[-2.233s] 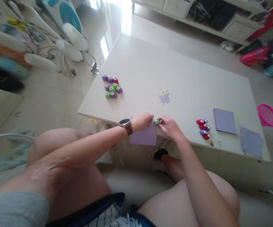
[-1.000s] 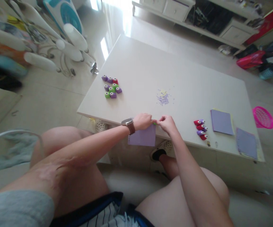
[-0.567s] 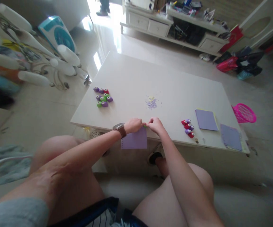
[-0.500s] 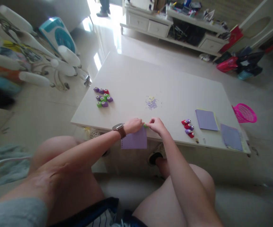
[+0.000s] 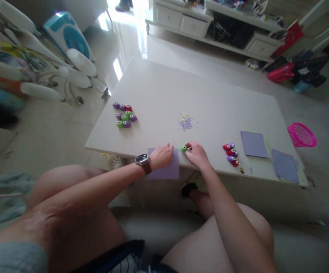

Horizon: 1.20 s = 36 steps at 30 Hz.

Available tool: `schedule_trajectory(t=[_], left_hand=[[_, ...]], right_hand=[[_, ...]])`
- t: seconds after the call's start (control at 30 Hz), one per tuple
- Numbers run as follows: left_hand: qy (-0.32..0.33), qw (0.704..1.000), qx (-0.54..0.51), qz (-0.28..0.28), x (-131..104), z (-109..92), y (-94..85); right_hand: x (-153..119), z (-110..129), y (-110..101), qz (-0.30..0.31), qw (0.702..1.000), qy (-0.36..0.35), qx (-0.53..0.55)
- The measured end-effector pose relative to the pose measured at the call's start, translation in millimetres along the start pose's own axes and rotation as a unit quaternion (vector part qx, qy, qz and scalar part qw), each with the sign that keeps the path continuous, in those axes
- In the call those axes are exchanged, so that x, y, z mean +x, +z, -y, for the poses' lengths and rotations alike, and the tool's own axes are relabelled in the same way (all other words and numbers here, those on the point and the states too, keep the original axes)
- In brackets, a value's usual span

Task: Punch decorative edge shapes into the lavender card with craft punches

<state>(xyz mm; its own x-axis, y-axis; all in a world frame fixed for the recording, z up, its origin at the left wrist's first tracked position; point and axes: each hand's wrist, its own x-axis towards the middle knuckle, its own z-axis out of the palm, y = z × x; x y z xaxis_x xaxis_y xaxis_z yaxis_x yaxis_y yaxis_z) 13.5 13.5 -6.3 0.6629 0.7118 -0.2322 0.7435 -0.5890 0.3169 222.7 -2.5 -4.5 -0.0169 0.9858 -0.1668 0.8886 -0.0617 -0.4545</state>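
Observation:
A small green craft paper punch [image 5: 183,148] sits in the fingers of my right hand [image 5: 197,153], just beyond the right corner of a purple paper sheet [image 5: 164,172]. Small marks that look like punched holes run along the sheet's far edge, and its near part hangs over the table edge. My left hand [image 5: 162,156], with a watch on the wrist, is closed on the sheet, its fingers bent at the far edge. Purple and yellow paper bits [image 5: 185,122] lie scattered beyond my hands.
Several purple, green and red punches [image 5: 125,118] stand at the left of the white table [image 5: 158,83]. More red and purple punches [image 5: 230,153] are at the right, beside a purple paper stack [image 5: 254,144] and another stack [image 5: 285,166]. A pink basket [image 5: 302,135] stands past the table.
The green punch has come away from the sheet's edge towards the right, in my right hand. My left hand stays at the sheet. The view has shifted slightly.

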Motion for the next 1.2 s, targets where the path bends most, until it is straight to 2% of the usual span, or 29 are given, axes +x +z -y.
schedule_trajectory(t=[0.2, 0.37, 0.53, 0.7, 0.77, 0.93, 1.03, 1.2], left_hand=[[-0.003, 0.999, 0.041, 0.006, -26, -20, -13.8], [-0.019, 0.998, 0.048, 0.032, -41, -29, -22.7], [-0.056, 0.996, 0.047, 0.050, -42, -29, -31.3], [-0.064, 0.997, 0.026, 0.046, -41, -27, -33.1], [-0.063, 0.997, 0.019, 0.046, -41, -26, -34.2], [-0.060, 0.997, 0.014, 0.052, -43, -27, -38.0], [-0.057, 0.997, 0.018, 0.056, -42, -27, -38.1], [-0.062, 0.996, 0.024, 0.055, -42, -29, -37.1]], right_hand=[[-6, -17, -16, -0.017, 0.997, 0.046, -0.053], [-5, -1, -13, -0.038, 0.999, 0.014, 0.001], [-5, 22, -9, 0.015, 0.999, 0.013, 0.046], [-6, 22, -4, 0.047, 0.998, 0.023, 0.038], [-6, 18, -1, 0.027, 0.999, 0.025, 0.028], [-3, 11, 3, -0.069, 0.997, 0.040, 0.021], [-2, 13, 3, -0.060, 0.996, 0.042, 0.044], [-4, 18, 4, 0.002, 0.995, 0.052, 0.085]])
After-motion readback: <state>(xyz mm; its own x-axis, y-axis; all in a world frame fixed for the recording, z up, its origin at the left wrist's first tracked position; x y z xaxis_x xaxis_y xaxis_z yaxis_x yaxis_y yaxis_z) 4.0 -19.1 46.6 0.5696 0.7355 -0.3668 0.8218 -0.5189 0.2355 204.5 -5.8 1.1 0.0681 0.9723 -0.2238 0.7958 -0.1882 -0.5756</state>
